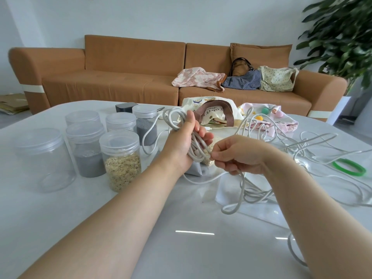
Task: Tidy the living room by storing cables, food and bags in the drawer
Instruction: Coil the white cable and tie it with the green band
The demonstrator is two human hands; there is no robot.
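Observation:
My left hand (pixel 184 143) is raised over the middle of the white table (pixel 181 238) and grips a bundle of coiled white cable (pixel 196 147). Just to its right, my right hand (pixel 237 155) pinches a strand of the same cable, which trails down in loops onto the table. More white cables (pixel 314 146) lie tangled across the right side. Several clear lidded jars stand at the left, one holding oats (pixel 121 160), others grey powder (pixel 88 150). A cream tote bag with brown handles (pixel 213 113) and a pink bag (pixel 277 119) lie behind my hands.
A brown sofa (pixel 120 77) stands behind the table with three fabric bags (pixel 241 79) on its right seat. A green ring (pixel 349 167) lies at the table's right. A dark small box (pixel 125 107) sits behind the jars. A leafy plant (pixel 342 33) fills the upper right.

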